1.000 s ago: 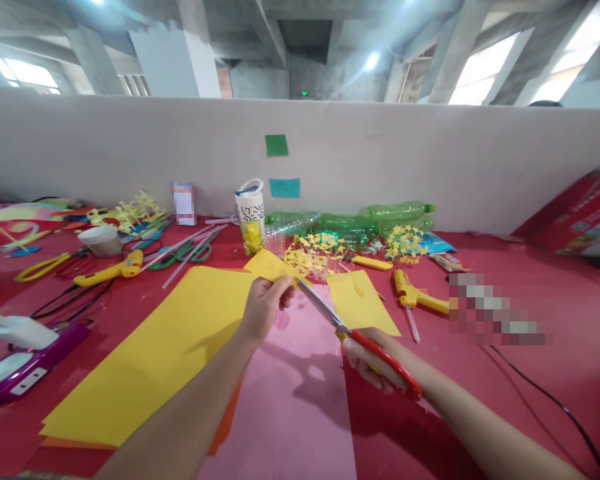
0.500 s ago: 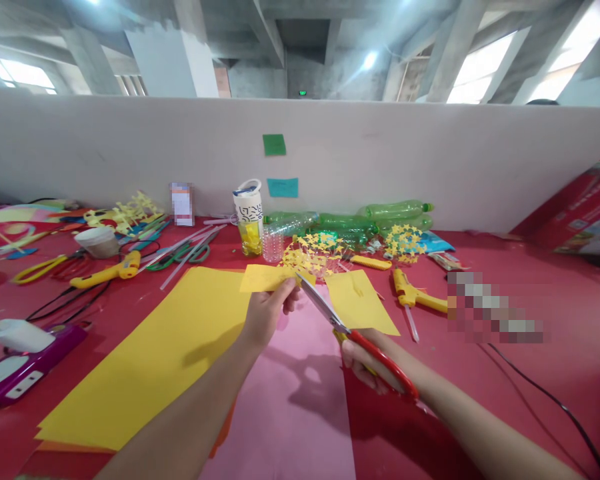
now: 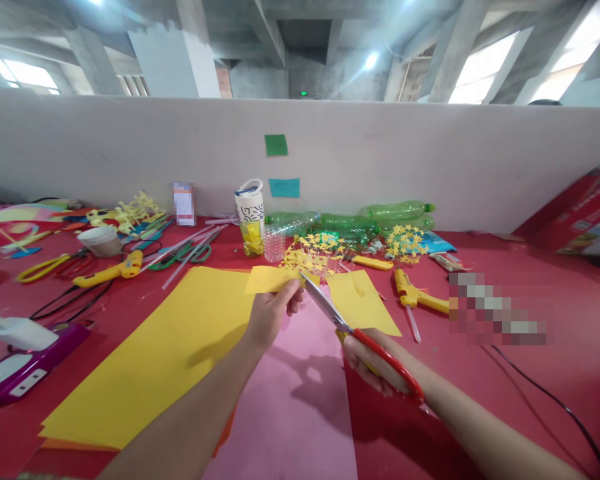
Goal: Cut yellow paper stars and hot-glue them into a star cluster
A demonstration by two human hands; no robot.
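Two hands are over the pale pink paper sheet [image 3: 280, 427]: the left hand [image 3: 270, 317] pinches a small yellow paper piece [image 3: 266, 280] above its far end, thumb against fingers; the right hand [image 3: 389, 343] is curled round the red-handled metal scissors [image 3: 349, 328]. Blade tips sit near the left thumb (uncomfortably so), so a slip could nick it; thin paper might buckle, skewing a cut. Beyond the sheet, yellow paper stars [image 3: 314, 252] crowd the blades; a yellow plastic glue gun [image 3: 420, 299] lies right of it.
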